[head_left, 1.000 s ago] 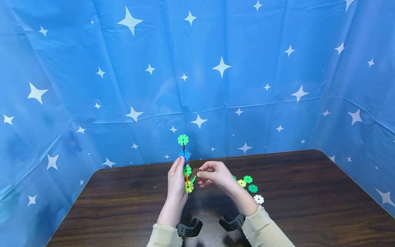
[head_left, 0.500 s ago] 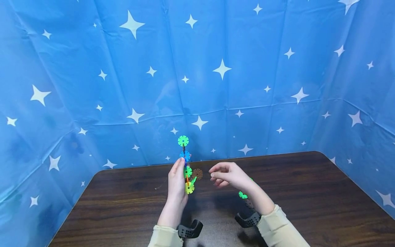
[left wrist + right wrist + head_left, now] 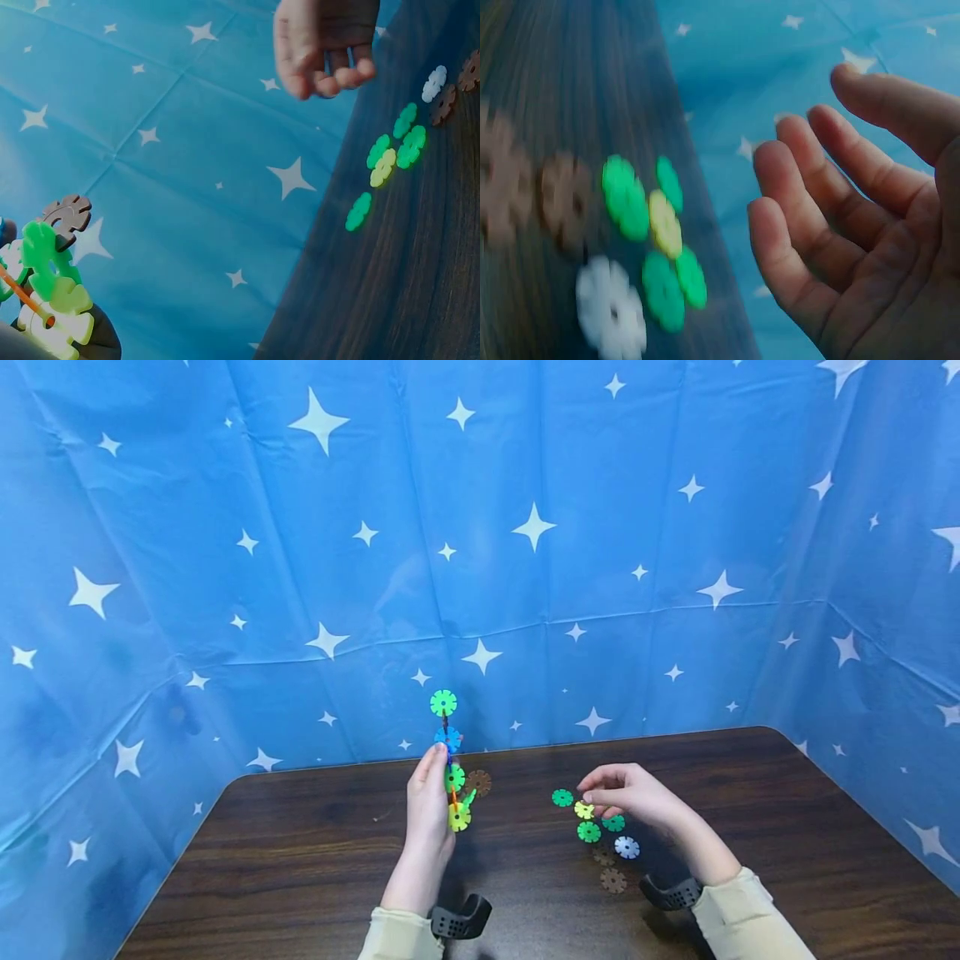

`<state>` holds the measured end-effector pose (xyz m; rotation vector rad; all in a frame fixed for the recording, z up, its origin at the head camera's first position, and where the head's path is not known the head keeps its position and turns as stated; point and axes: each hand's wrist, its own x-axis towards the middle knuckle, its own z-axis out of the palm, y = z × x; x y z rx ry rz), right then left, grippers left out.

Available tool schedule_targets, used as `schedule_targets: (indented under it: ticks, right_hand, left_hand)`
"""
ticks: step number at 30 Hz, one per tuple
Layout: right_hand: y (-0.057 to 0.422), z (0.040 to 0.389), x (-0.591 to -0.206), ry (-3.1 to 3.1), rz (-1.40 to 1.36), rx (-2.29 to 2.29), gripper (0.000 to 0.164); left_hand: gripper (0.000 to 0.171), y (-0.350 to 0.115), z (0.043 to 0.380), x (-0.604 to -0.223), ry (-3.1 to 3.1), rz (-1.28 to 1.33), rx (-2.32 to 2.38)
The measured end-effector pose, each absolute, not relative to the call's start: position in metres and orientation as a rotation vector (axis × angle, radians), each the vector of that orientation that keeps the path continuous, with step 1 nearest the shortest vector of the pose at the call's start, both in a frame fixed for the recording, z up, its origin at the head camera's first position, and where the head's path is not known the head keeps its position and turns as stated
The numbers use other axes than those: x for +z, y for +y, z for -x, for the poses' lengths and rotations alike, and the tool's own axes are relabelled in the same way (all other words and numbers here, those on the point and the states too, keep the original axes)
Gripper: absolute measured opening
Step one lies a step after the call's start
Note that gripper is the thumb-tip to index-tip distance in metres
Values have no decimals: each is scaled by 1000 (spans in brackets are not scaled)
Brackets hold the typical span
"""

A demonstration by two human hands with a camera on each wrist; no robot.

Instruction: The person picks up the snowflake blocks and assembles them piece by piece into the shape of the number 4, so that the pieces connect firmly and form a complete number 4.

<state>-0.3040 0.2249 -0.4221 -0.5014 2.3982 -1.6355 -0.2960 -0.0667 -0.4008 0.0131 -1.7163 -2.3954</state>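
Starry cloth (image 3: 480,577) backs our table (image 3: 300,852), above which our left hand (image 3: 430,797) grips the chain (image 3: 454,777) while our right hand (image 3: 633,793), fingers loosely parted and holding nothing, hovers by the loose discs (image 3: 588,832), whose tight bunching could make us knock some aside.

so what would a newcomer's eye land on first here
Probably the starry blue backdrop, which fills most of the head view behind the dark table. Next, likely the colourful chain of notched discs, held up in the left hand. Then the loose discs in green, yellow, white and brown, lying on the table near the right hand.
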Motion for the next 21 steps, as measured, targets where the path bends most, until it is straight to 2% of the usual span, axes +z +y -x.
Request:
schedule_targets:
  ticks: [5, 11, 16, 21]
  right_hand:
    - [245, 298, -428, 2426, 541, -1515, 30]
    - [261, 297, -436, 2463, 538, -1377, 22]
    - [269, 299, -441, 2460, 545, -1296, 20]
    - [275, 307, -446, 2409, 555, -1223, 22]
  left_hand:
    - [42, -68, 293, -403, -1717, 14, -2391]
    - [34, -66, 296, -402, -1699, -11, -2406]
    - [37, -66, 297, -401, -1719, -25, -2399]
    - [26, -63, 302, -399, -1707, -34, -2398]
